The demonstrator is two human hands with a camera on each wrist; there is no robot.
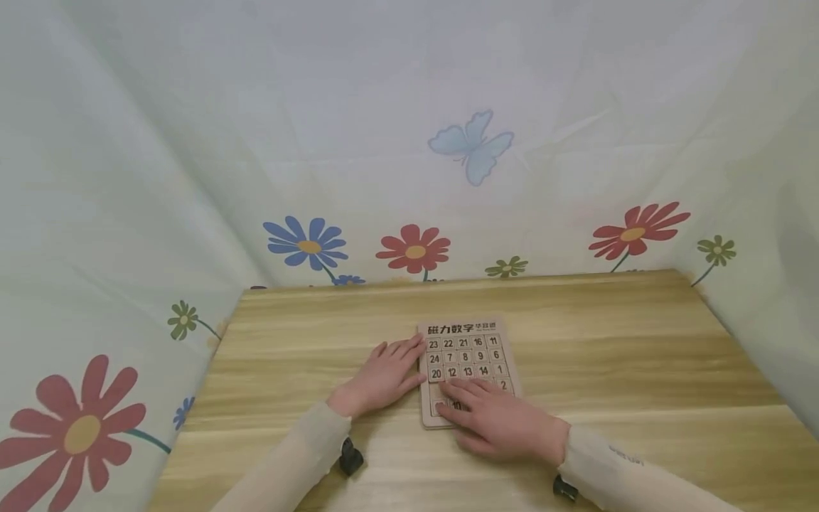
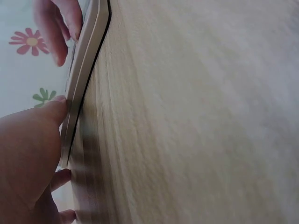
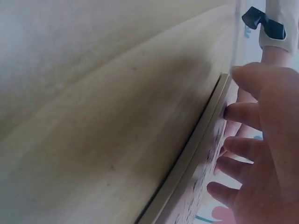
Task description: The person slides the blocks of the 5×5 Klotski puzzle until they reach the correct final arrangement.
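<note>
A flat wooden number sliding puzzle (image 1: 462,329) lies on the table, with rows of numbered square tiles (image 1: 465,357) under a line of printed characters. My left hand (image 1: 379,382) rests at its left side, fingers extended and fingertips at the rim; in the left wrist view the thumb (image 2: 57,108) touches the board's side edge (image 2: 83,65). Over the lower rows spreads my right hand (image 1: 505,421), its fingertips on the tiles near the lower left and hiding several of them. A gap without a tile shows at the left, below tile 20 (image 1: 436,373). The right wrist view shows these fingers (image 3: 240,147) loosely bent and apart.
The wood-grain table (image 1: 307,334) extends around the board. A pale cloth (image 1: 358,142) printed with flowers and a butterfly hangs behind and along both sides. Dark wrist-worn devices (image 1: 350,456) sit on both light sleeves (image 1: 294,455).
</note>
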